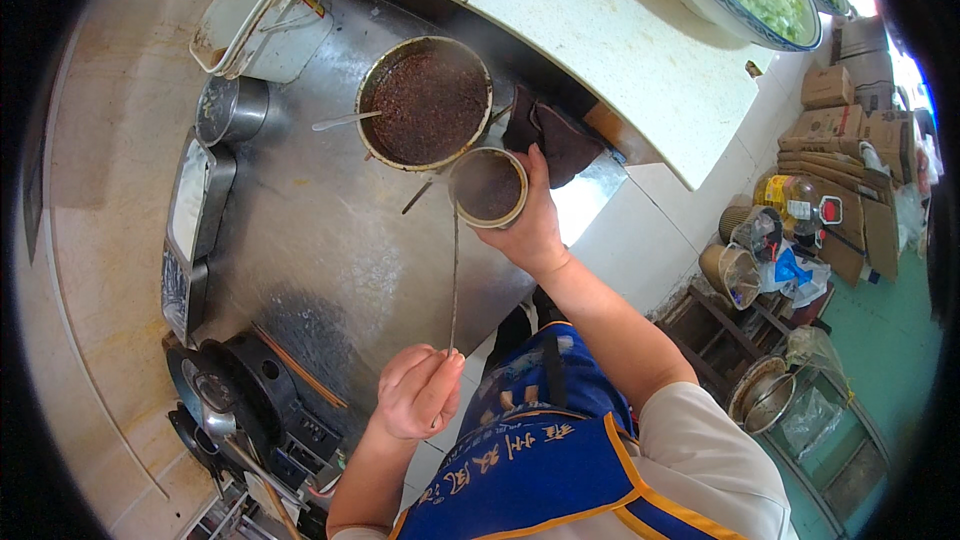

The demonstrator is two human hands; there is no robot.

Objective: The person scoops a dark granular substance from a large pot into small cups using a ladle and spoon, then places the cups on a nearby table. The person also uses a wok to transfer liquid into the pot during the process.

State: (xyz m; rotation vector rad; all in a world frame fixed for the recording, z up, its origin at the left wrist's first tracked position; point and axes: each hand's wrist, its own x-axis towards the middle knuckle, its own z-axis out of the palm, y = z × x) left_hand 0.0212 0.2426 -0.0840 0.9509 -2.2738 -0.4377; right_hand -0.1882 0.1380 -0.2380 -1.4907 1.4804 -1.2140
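Note:
My right hand [529, 217] is wrapped around the side of a round container [491, 222], which holds a dark brown-red, coarse sauce [491, 184]. Between the fingers of my left hand [420, 390] is a thin, long-handled utensil [454, 277]. Its far end meets the container's left rim, and I cannot tell what shape that end has. Just beyond the container stands a larger pot [484, 124] with similar dark sauce, and a metal spoon [345, 121] leans over its left rim. A dark folded cloth [551, 135] lies beside my right fingers.
Under the pot is a steel worktop [322, 195]. Metal trays [217, 202], a steel pot [247, 109] and a plastic bin [281, 52] line its left side. Black cookware [247, 390] stands lower left. A pale counter [540, 15] holds a bowl of chopped greens [697, 0]. Cardboard [832, 127] lies right.

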